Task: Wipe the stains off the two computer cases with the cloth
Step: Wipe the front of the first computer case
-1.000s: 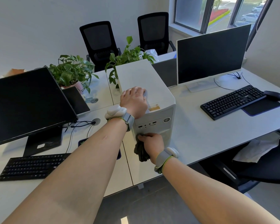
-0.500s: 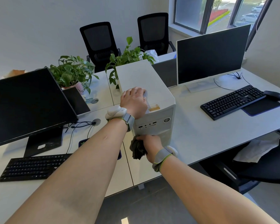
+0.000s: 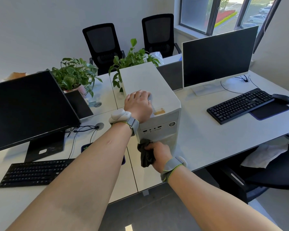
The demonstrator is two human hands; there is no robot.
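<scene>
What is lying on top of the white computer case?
On the white computer case rests the left hand, beside a small yellowish mark. The patch under the hand is covered, so it cannot be seen.

PC case [image 3: 147,84] on desk [image 3: 198,140] (centre) — monitors flanking

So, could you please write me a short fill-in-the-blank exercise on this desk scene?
1. The right hand grips a dark ____.
2. The left hand rests on ____ of the white computer case.
3. Behind the case stand two black ____.

Missing words: cloth; top; chairs.
</scene>
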